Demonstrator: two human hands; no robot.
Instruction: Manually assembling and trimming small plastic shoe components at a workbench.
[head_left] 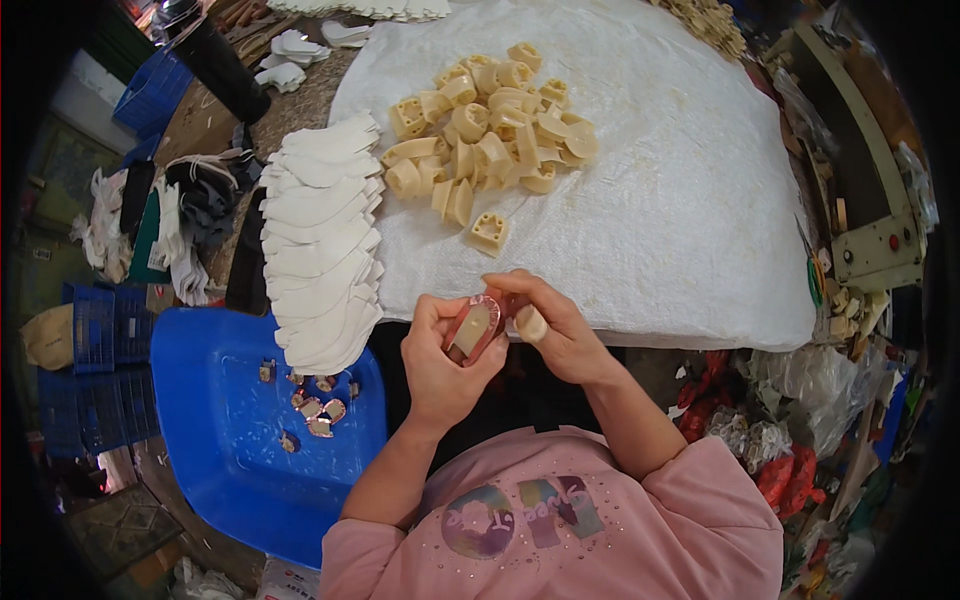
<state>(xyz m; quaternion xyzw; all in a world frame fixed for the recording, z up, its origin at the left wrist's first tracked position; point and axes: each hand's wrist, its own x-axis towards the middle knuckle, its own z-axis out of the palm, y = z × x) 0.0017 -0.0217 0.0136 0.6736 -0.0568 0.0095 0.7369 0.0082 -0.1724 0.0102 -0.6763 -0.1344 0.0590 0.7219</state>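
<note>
Pink cover [487, 306] half wrapped on cream heel [470, 330], pinched in left hand [440, 365] just below tabletop [700, 250] edge. Right hand [555, 325] pressing cover edge. Wrapping step, likely midway. Next: smooth cover flat, careful with wrinkles.

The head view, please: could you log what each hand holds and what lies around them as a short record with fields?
left hand: grips a cream heel block wrapped in shiny pink covering
right hand: pinches the covering at the block's top
pile of bare heel blocks: on white sheet
white cut pieces: fanned stack, left
blue tray: holds few covered pieces
</note>
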